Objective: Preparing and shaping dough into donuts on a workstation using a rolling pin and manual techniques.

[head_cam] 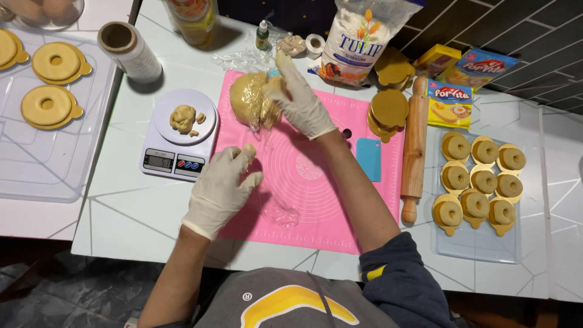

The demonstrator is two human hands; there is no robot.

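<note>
Nearest us, our left hand (221, 185), gloved, hovered over the near-left edge of the pink mat (316, 182), its fingers (246, 159) curled shut on a small dough piece (248, 149) that peeped out at the fingertips. Just ahead and left of it sat the white scale (177, 136), with a few torn lumps (184, 118) on its round plate.

Farther out, our right hand (297, 100), also gloved, lay on the big dough ball (255, 100) at the mat's far-left corner. The ball was half wrapped in clear film. The fingers were spread fairly wide over its top and side, pressing rather than gripping; whether they pinched any dough we could not tell.

To the right we had a blue scraper (368, 159) on the mat, a stack of gold discs (387, 112) at its edge, a rolling pin (415, 146) on the tabletop (139, 206), and beyond it a tray (477, 240) of filled rings on gold bases. At the far edge stood a flour bag (358, 39) and a film roll (129, 51).

We judged the risks small. The film could get pinched into a torn piece, since it clung around the ball. The small piece could stick to the glove and come away short. A sleeve reaching across might nudge the discs.
</note>
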